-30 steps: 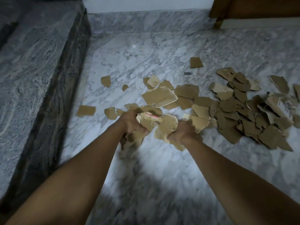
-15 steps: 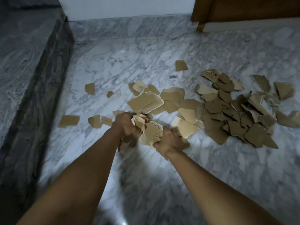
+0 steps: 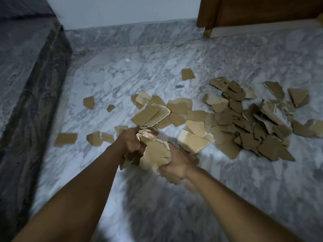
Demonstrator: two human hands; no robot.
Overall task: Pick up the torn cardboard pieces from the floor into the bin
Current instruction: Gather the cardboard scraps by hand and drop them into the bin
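Nearest, the left hand (image 3: 131, 142) and right hand (image 3: 176, 164) both have fingers curled tight round one bundle of torn cardboard pieces (image 3: 155, 153), clamped between them over the marble floor (image 3: 122, 75). The hands have drawn closer together than a second ago, squeezing the bundle smaller. Beyond, the main pile (image 3: 248, 130) lies unchanged at two o'clock and loose scraps (image 3: 65, 139) at nine, with a dark stone ledge (image 3: 26, 88) farther left and a wooden door (image 3: 262, 11) farthest, at one o'clock.
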